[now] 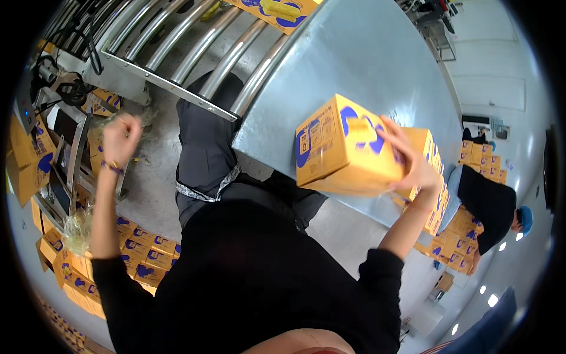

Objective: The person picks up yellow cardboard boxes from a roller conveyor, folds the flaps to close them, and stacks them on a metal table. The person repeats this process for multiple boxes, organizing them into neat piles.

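My right hand (pixel 413 159) grips a yellow carton (pixel 368 144) with purple shapes printed on it, thumb and fingers against its right side. The carton is tilted over the near edge of a smooth metal table (pixel 359 53). Just behind that hand, more yellow cartons (pixel 421 141) stand in a row along the table's right side. Away to the left, my left hand (pixel 122 138) is raised with its fingers curled closed, near a metal frame. Whatever it may hold is hidden.
A roller conveyor (pixel 194 53) joins the table at its left, with a flat yellow printed piece (pixel 283 12) at its far end. Stacked cartons (pixel 147 253) stand on the floor at lower left. A person in black (pixel 486 203) bends by more cartons at right.
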A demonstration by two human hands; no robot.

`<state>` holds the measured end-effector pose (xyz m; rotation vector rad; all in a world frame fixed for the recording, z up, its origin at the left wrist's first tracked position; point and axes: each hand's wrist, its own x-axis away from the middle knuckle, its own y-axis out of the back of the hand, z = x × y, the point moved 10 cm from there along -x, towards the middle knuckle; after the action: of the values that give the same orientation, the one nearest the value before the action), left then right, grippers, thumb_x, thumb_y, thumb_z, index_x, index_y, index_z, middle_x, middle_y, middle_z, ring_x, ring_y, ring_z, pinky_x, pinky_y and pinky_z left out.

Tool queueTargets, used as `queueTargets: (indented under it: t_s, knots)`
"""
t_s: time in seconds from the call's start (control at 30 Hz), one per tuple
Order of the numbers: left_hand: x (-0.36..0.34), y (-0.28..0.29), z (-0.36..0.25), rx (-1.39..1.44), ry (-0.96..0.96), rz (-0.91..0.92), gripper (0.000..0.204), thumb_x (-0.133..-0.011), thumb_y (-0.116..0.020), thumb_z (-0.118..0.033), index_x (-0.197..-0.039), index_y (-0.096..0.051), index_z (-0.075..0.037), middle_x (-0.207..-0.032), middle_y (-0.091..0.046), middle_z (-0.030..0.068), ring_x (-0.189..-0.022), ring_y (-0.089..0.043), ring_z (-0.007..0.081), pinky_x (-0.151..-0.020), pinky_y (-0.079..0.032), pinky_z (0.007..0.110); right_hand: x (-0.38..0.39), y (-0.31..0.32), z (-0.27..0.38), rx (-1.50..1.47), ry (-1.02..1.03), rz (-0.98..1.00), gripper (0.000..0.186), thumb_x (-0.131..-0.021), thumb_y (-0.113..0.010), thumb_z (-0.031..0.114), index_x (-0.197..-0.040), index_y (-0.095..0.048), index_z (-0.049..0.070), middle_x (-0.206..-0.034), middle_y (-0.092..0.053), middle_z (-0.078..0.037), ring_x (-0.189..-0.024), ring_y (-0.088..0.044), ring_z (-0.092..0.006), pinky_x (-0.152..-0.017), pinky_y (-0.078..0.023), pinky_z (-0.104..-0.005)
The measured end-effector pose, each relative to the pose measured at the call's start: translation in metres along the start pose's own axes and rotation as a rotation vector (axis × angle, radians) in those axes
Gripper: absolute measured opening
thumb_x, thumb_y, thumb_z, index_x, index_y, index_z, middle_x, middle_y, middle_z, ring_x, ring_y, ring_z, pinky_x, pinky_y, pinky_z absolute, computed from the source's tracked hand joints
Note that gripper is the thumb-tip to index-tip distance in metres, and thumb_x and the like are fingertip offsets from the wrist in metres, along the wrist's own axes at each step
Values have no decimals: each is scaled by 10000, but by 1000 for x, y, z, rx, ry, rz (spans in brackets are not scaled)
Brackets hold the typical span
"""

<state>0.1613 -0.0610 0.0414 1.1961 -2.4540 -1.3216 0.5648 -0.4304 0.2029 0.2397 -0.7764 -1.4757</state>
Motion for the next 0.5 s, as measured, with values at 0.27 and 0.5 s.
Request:
queueTargets:
  t_s: [0.27,0.5]
  knots:
    - [17,-85,-180,522,-161,371,70,-894,-661,-53,-872,-688,8,-872,-689,121,-810,-686,266,-730,-538,329,-93,52,-38,55,-153,-424,277,-905,-535,129,-1134,-659,34,-952,-671,-58,-848,-598,-113,-773,-483,-283]
    - [-41,-117,-250,828,-40,317,193,-908,-646,16,-1098,-671,-3,-1173,-615,78,-997,-656,142,-861,-535,261,-101,16,7,99,-13,-522,235,-895,-467,152,-868,-648,5,-709,-618,-71,-645,-561,-134,-627,-448,-286]
